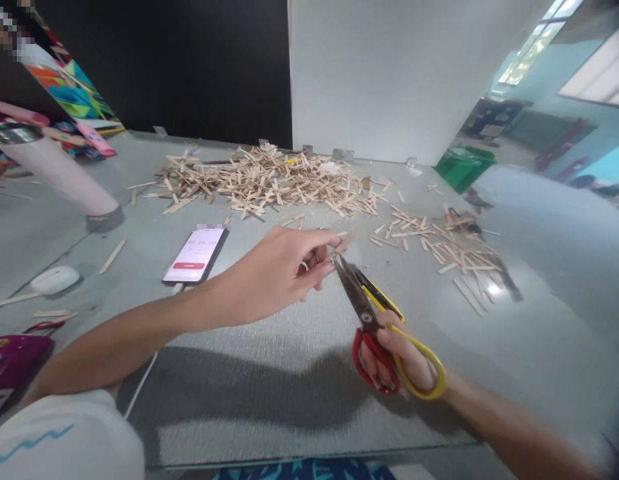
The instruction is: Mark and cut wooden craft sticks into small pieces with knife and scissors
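Observation:
My left hand (289,267) is closed in a pinch on a small wooden stick (343,245) above the middle of the table. Its tip is blurred. In my right hand (407,350) is a pair of scissors (363,310) with one red and one yellow handle loop. The blade tips point up and left, close to the left fingertips; whether they touch the stick I cannot tell. A black and yellow box cutter (382,300) shows just behind the scissors, and whether my right hand also grips it is unclear. A wide pile of wooden sticks (269,180) lies beyond my hands.
A smaller heap of sticks (459,247) is at the right. To the left are a phone (195,257) on a white cable, a pale bottle (59,170), a white mouse (55,280) and a purple object (19,363). Black and white panels (364,73) stand along the back.

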Demonstrator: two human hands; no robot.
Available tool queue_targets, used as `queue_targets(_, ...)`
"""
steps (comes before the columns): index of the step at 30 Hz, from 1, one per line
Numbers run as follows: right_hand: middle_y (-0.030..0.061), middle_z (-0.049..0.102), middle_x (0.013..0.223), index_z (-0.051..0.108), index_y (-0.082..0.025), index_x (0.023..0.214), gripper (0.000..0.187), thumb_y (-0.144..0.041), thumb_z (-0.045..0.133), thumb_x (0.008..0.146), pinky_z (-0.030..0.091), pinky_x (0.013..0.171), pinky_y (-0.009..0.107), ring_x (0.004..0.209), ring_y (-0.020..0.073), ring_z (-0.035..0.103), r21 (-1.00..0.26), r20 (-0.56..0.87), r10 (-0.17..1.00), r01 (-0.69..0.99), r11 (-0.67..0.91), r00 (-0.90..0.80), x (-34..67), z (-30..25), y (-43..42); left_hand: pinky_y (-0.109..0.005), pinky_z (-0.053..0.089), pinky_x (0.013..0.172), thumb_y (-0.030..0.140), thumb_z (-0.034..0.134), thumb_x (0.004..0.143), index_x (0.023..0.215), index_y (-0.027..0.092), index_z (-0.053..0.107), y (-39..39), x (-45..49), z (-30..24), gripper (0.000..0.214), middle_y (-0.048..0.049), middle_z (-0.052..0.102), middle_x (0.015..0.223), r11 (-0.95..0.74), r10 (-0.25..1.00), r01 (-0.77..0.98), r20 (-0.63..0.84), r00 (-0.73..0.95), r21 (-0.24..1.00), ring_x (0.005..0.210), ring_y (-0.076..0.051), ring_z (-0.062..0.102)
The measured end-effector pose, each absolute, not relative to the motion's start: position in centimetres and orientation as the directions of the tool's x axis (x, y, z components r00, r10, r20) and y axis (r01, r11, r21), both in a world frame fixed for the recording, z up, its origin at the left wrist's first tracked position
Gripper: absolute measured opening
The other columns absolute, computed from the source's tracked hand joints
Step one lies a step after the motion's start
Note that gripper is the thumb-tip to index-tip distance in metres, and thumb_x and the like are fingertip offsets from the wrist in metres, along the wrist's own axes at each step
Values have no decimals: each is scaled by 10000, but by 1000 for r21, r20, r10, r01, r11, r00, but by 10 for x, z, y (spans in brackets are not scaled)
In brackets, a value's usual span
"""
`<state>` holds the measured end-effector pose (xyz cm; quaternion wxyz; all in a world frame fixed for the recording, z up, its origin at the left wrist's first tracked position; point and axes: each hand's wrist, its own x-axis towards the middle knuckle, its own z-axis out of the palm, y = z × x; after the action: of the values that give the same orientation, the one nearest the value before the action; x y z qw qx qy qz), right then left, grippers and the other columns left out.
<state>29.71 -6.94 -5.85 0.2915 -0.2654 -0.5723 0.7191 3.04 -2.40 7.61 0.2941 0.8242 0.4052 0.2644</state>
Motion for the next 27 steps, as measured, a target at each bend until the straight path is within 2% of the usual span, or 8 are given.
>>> queue_targets(7,-36,482,365,645,-182,614,624,-681,609,988,265,302,197,285,81,371,-976,-112,794,-82,-200,-598,292,-48,-78,-195,595,641,235,562,1079,991,219,549,-27,31,75,91,7,777,881,-448,802,416,149,579,791,754,-136,793)
queue_targets(11,-37,473,357,634,-189,590,614,-670,626,972,262,293,199,282,82,362,-976,-127,806,-74,-206,-578,290,-43,-80,-191,617,659,230,573,1078,1086,212,578,-28,33,71,20,-8,804,894,-428,823,436,142,550,791,735,-134,790)
queue_targets(16,-44,464,357,602,-204,563,606,-642,606,982,249,295,198,267,76,341,-978,-155,801,-26,-208,-578,291,-44,-79,-216,659,674,249,600,1064,1173,193,617,-29,36,71,123,-38,819,895,-367,845,420,109,524,830,757,-162,807)
queue_targets(27,-34,445,353,549,-214,529,660,-664,559,1013,248,291,195,267,81,354,-978,-186,790,30,-208,-584,290,-43,-78,-215,659,649,225,593,1058,1114,182,617,-31,36,72,75,-27,795,843,-357,837,379,112,536,854,722,-152,789)
